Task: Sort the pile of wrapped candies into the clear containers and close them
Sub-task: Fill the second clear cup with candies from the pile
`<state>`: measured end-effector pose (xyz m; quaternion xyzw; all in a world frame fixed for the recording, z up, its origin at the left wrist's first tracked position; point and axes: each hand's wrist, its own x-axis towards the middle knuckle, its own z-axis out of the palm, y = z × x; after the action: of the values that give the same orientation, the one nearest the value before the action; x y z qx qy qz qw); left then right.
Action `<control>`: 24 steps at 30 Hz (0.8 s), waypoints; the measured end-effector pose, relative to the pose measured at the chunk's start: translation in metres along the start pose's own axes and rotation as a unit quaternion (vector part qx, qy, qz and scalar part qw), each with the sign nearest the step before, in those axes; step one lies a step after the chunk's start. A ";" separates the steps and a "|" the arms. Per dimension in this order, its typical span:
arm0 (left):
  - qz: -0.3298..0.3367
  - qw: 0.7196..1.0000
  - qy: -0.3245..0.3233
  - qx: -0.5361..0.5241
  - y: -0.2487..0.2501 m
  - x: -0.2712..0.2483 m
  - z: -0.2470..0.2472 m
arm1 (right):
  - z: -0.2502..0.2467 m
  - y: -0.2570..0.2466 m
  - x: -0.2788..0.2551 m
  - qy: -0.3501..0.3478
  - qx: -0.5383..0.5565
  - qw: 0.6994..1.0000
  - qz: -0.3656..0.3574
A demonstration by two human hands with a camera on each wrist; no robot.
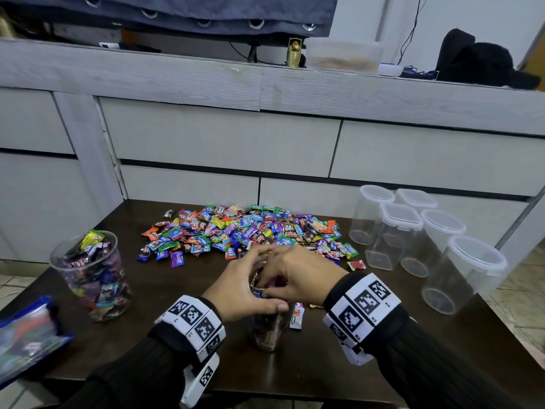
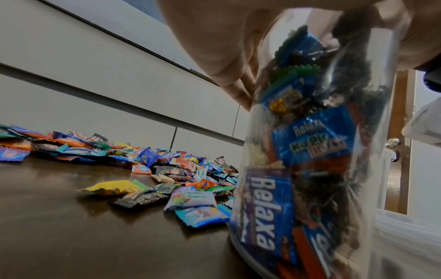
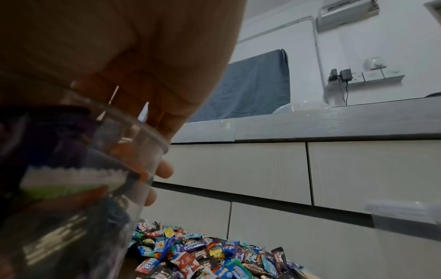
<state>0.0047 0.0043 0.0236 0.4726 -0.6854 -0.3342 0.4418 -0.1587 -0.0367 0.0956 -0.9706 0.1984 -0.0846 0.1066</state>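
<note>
A clear jar [image 1: 269,332] packed with wrapped candies stands on the dark table near the front edge. My left hand [image 1: 244,290] grips its upper wall from the left. My right hand [image 1: 298,276] lies over the mouth, its fingers curled down onto the top wrappers and pinching them. The left wrist view shows the jar [image 2: 310,151] close up, full of blue and purple wrappers. In the right wrist view my palm [image 3: 119,47] covers the jar's rim [image 3: 152,137]. The pile of candies [image 1: 244,231] lies spread just behind my hands.
A second open jar [image 1: 91,278], heaped with candies, stands at the left. Several empty clear containers with lids on [image 1: 413,228] cluster at the right. A blue bag [image 1: 26,335] overhangs the left front corner. Loose candies [image 1: 297,315] lie beside the held jar. Grey drawers [image 1: 224,137] back the table.
</note>
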 end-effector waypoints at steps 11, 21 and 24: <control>0.008 1.000 -0.003 0.013 -0.001 0.001 0.000 | -0.009 0.007 -0.012 0.107 0.065 0.992 0.021; -0.005 1.000 -0.015 0.002 -0.001 -0.001 0.000 | -0.007 0.013 -0.012 0.115 0.049 0.991 0.051; -0.013 1.000 -0.015 0.009 -0.002 0.000 0.000 | -0.009 0.017 -0.016 0.161 0.081 0.981 0.074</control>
<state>0.0052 0.0041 0.0219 0.4806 -0.6887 -0.3405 0.4229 -0.1811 -0.0470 0.0987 -0.9151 0.2765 -0.2475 0.1577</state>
